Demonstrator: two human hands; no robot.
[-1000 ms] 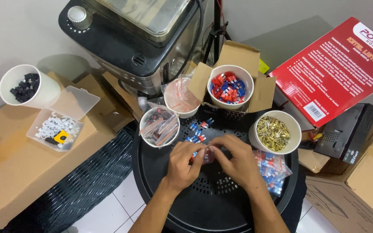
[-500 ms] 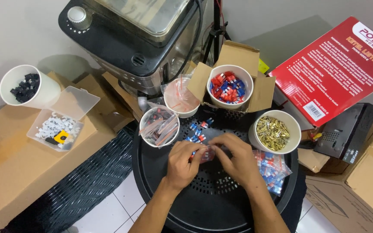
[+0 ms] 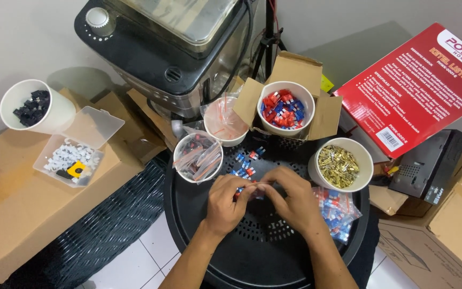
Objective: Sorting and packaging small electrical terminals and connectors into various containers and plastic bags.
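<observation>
Our left hand (image 3: 226, 203) and right hand (image 3: 294, 200) pinch one small clear plastic zip bag (image 3: 252, 188) shut between closed fingertips; we judge a slip could spill its red and blue pieces across the round black perforated tray (image 3: 199, 214).

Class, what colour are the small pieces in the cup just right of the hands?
Gold, brassy metal pieces in a white cup; the head view shows them.

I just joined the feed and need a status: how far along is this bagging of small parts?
Done: filled clear bags lie right of the hands. In hand: left hand and right hand pinch a small clear bag. Left: loose red and blue connectors, full white cup.
</observation>
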